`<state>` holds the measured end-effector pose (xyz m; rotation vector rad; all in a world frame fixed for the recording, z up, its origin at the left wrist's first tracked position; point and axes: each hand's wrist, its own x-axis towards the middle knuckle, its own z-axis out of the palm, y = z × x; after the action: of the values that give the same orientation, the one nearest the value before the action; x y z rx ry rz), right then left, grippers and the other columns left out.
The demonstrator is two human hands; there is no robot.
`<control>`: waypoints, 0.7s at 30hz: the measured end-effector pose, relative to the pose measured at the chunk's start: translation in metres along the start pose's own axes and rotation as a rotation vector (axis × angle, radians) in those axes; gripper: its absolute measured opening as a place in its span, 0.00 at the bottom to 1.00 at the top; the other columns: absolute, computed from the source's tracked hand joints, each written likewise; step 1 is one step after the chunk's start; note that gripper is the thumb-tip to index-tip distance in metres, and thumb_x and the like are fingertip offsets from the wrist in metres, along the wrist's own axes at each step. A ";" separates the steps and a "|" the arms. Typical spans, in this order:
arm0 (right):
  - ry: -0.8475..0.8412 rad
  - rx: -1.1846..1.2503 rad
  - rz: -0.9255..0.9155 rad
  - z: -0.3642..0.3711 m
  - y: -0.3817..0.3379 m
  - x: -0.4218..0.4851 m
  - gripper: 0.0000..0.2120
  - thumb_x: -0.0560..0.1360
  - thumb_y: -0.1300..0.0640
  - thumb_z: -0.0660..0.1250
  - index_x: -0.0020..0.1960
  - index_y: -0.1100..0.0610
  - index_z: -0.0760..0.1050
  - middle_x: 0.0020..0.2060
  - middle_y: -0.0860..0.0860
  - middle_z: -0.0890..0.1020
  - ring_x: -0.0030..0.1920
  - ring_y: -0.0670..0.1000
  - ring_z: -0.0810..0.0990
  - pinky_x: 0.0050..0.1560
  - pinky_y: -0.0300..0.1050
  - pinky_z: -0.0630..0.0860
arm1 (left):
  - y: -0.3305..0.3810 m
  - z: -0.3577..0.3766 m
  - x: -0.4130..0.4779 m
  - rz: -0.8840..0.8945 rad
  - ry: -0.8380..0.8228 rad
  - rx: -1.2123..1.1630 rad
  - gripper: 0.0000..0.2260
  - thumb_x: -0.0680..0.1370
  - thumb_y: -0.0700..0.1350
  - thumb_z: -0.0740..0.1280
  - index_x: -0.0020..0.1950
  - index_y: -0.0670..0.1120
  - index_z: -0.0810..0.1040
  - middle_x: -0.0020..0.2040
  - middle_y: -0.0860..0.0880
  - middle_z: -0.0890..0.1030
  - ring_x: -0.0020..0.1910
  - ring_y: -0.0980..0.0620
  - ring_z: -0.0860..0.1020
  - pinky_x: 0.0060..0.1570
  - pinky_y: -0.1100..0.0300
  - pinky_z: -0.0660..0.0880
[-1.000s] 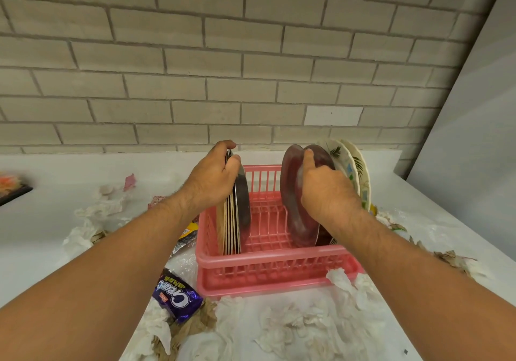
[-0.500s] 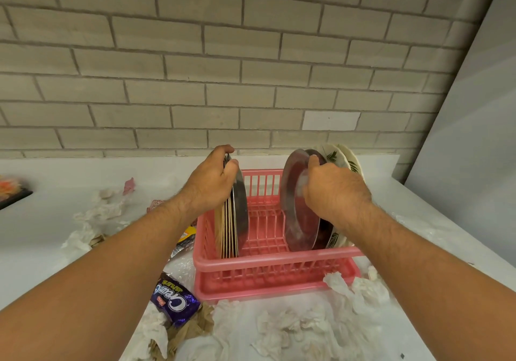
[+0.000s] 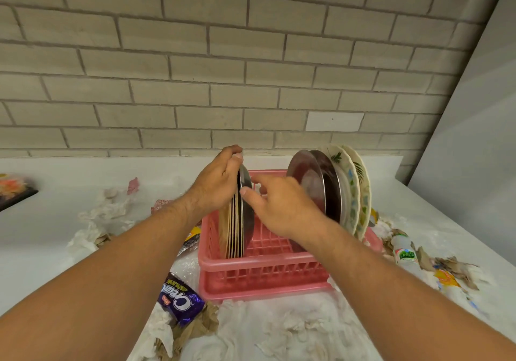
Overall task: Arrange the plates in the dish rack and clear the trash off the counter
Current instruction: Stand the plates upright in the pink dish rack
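Plates, upright stack (image 3: 236,229): stood at the left end of the pink dish rack (image 3: 265,272), top edge gripped by the left hand (image 3: 215,189). Right hand (image 3: 279,207): fingers loosely spread, nothing held, thumb just beside the stack. Four further plates (image 3: 332,190) are leaned at the right end. Crumpled tissues (image 3: 293,330) are scattered over the counter (image 3: 42,235).

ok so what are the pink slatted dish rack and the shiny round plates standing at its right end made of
Pink slatted dish rack: looks like moulded plastic, semi-glossy, one even colour with thin ribs. Shiny round plates: probably stainless steel, polished; they carry reddish reflections and have thin rims.
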<state>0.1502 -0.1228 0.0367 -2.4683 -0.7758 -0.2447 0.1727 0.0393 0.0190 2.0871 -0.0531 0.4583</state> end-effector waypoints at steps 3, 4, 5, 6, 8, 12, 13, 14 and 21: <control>0.011 0.123 -0.012 0.016 0.002 -0.002 0.20 0.79 0.41 0.58 0.65 0.49 0.73 0.56 0.50 0.80 0.56 0.51 0.77 0.57 0.51 0.74 | -0.002 -0.001 0.002 -0.017 0.002 -0.066 0.17 0.81 0.49 0.51 0.69 0.54 0.68 0.58 0.50 0.76 0.58 0.52 0.74 0.60 0.55 0.70; 0.025 0.154 -0.014 0.019 0.002 -0.002 0.20 0.78 0.42 0.58 0.66 0.50 0.72 0.56 0.49 0.80 0.56 0.50 0.77 0.56 0.49 0.74 | -0.003 -0.002 0.002 -0.024 0.002 -0.082 0.17 0.81 0.47 0.51 0.69 0.55 0.68 0.56 0.49 0.77 0.55 0.51 0.75 0.57 0.55 0.71; 0.034 0.187 -0.016 0.021 0.003 -0.003 0.20 0.78 0.42 0.59 0.66 0.50 0.72 0.55 0.47 0.80 0.53 0.48 0.77 0.53 0.45 0.75 | -0.003 -0.002 0.003 -0.034 -0.003 -0.094 0.18 0.80 0.46 0.52 0.69 0.55 0.69 0.53 0.48 0.78 0.51 0.51 0.76 0.53 0.55 0.73; 0.037 0.213 -0.016 0.022 0.003 -0.003 0.19 0.77 0.43 0.60 0.65 0.49 0.72 0.51 0.44 0.80 0.49 0.45 0.77 0.49 0.41 0.74 | -0.004 -0.003 0.003 -0.043 -0.011 -0.101 0.19 0.79 0.45 0.52 0.69 0.56 0.68 0.50 0.48 0.79 0.49 0.50 0.77 0.51 0.55 0.74; 0.036 0.227 -0.008 0.024 0.003 -0.004 0.18 0.76 0.43 0.62 0.63 0.48 0.72 0.43 0.39 0.76 0.43 0.41 0.77 0.42 0.36 0.72 | -0.004 -0.004 0.003 -0.048 -0.026 -0.106 0.20 0.78 0.44 0.53 0.70 0.57 0.68 0.53 0.50 0.79 0.50 0.52 0.77 0.54 0.55 0.75; 0.049 0.219 0.026 0.025 0.005 -0.003 0.19 0.76 0.44 0.61 0.65 0.48 0.71 0.40 0.41 0.75 0.37 0.39 0.76 0.36 0.31 0.69 | -0.004 -0.003 0.004 -0.033 -0.046 -0.073 0.23 0.78 0.45 0.55 0.74 0.55 0.64 0.68 0.52 0.71 0.65 0.55 0.71 0.67 0.53 0.67; 0.049 0.208 0.031 0.024 0.006 -0.002 0.20 0.76 0.45 0.60 0.66 0.48 0.70 0.40 0.41 0.76 0.36 0.39 0.75 0.35 0.30 0.67 | -0.004 -0.003 0.004 -0.033 -0.046 -0.066 0.24 0.78 0.46 0.55 0.75 0.54 0.63 0.70 0.51 0.70 0.67 0.55 0.69 0.68 0.52 0.66; 0.050 0.200 0.034 0.024 0.006 -0.002 0.20 0.76 0.45 0.60 0.67 0.48 0.70 0.39 0.41 0.75 0.35 0.38 0.74 0.34 0.29 0.66 | -0.003 -0.003 0.004 -0.032 -0.043 -0.056 0.24 0.78 0.46 0.56 0.75 0.52 0.62 0.72 0.51 0.68 0.68 0.54 0.68 0.69 0.51 0.65; 0.037 0.219 0.060 0.022 0.006 -0.001 0.14 0.74 0.46 0.60 0.58 0.46 0.73 0.36 0.38 0.75 0.37 0.41 0.77 0.33 0.33 0.70 | -0.002 -0.006 0.006 0.025 -0.043 0.032 0.21 0.80 0.46 0.57 0.74 0.49 0.66 0.72 0.53 0.67 0.69 0.58 0.65 0.71 0.57 0.60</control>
<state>0.1530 -0.1152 0.0159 -2.2699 -0.6736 -0.1724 0.1766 0.0459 0.0225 2.1299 -0.0980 0.4319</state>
